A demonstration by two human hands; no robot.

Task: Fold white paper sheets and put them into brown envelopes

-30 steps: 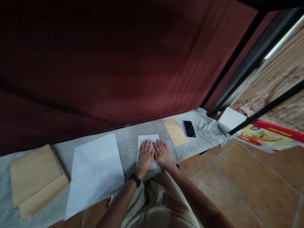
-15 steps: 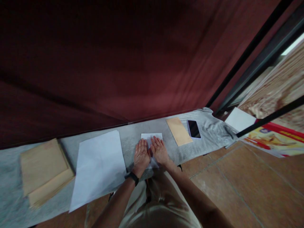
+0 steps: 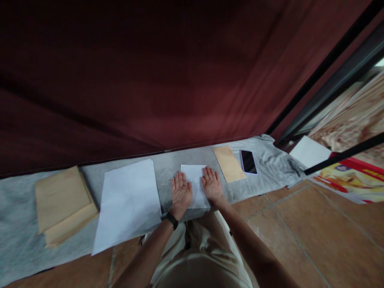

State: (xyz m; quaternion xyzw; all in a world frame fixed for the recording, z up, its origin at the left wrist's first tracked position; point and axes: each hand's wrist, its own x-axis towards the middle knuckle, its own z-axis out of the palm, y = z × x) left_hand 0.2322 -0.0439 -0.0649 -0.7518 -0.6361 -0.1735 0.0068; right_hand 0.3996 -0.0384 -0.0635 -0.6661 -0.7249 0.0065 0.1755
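Observation:
A folded white sheet of paper lies flat on the grey cloth in front of me. My left hand rests palm down over its left edge, fingers stretched out. Over the right edge lies my right hand, also flat with its fingers extended. The middle of the paper shows between the two hands. To the right of my right hand is a tan envelope. Left of my left hand lies a larger stack of white paper.
A pile of brown envelopes sits at the far left. A phone lies right of the single envelope. The grey cloth covers a narrow surface against a dark red curtain. Black bars and a colourful box are at the right.
My hands have moved apart from the middle of the folded paper to its left and right edges. The view has shifted slightly.

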